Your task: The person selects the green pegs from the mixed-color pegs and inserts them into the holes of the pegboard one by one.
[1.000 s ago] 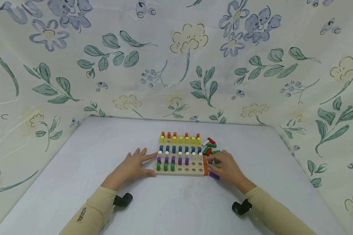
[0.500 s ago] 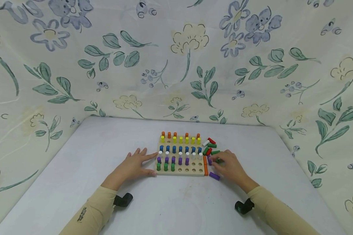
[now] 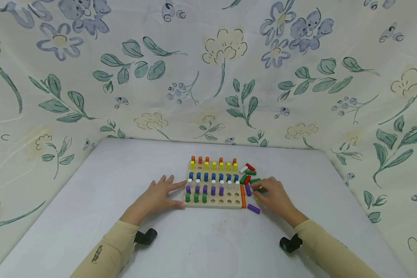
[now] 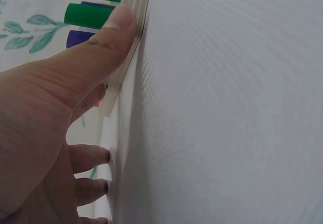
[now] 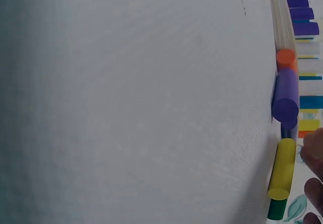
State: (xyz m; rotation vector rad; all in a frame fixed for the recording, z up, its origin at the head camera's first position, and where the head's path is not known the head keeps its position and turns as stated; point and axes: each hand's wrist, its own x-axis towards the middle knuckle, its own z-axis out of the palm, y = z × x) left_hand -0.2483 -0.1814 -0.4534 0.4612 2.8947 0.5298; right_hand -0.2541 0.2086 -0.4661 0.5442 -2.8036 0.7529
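- Nearest, a loose purple cylindrical peg (image 3: 253,209) lies on the white counter (image 3: 208,239) by the board's near right corner; I'd keep the right wrist from sweeping it.
- I have the left hand (image 3: 160,197) released, fingers spread, thumb and index finger touching the left edge of the pale plywood pegboard (image 3: 215,205). Light, steady pressure there should stop it sliding.
- The right hand (image 3: 272,197) bends its fingers over loose pegs; whether it is grasping one, I cannot tell. A yellow cylindrical peg (image 5: 281,168) lies near the fingertips.
- A second purple peg (image 3: 248,190) lies just beside the orange cylindrical pegs (image 3: 243,202) lined along the board's right edge. I judge the step to be handling these loose pegs: pinch by the sides, lift straight, spare the orange line.
- Farther off, a loose red cylindrical peg (image 3: 250,166) and a white one (image 3: 243,169) lie close together; I'd take the outermost first.
- Half a second ago the right fingertips covered part of the second purple peg; now it shows clear, the hand shifted slightly right. The left hand hasn't moved.
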